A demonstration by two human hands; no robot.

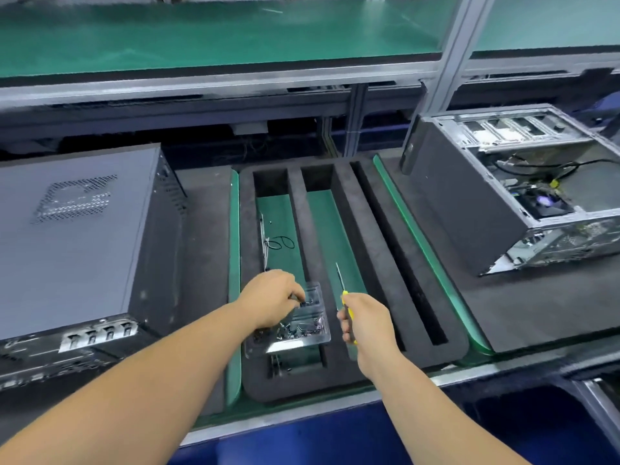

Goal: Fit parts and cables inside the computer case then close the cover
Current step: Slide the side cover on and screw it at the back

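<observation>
The left hand [271, 297] reaches down into a clear plastic tray [292, 325] of small dark screws, its fingertips curled together over the far end of the tray and seemingly pinching something small there, though what sits between them is too small to tell. The right hand [364, 318] is clenched round the yellow handle of a screwdriver [343, 298], whose thin metal shaft points up and away from the person over the foam. The tray rests across the near end of the leftmost slot of a black foam organiser [369, 250] that lies in the middle of the bench, with green mat showing at the bottom of its slots. Farther up that same slot lie a loop of black cable [283, 243] and a few pale cable ties [265, 245]. To the left of the organiser a closed computer case [77, 236] lies flat, its grey cover with a perforated vent facing up. To the right, well apart from both hands, an open computer case [523, 196] lies tilted on a dark mat, its cover off so that its metal bays, a fan and black cables show inside
</observation>
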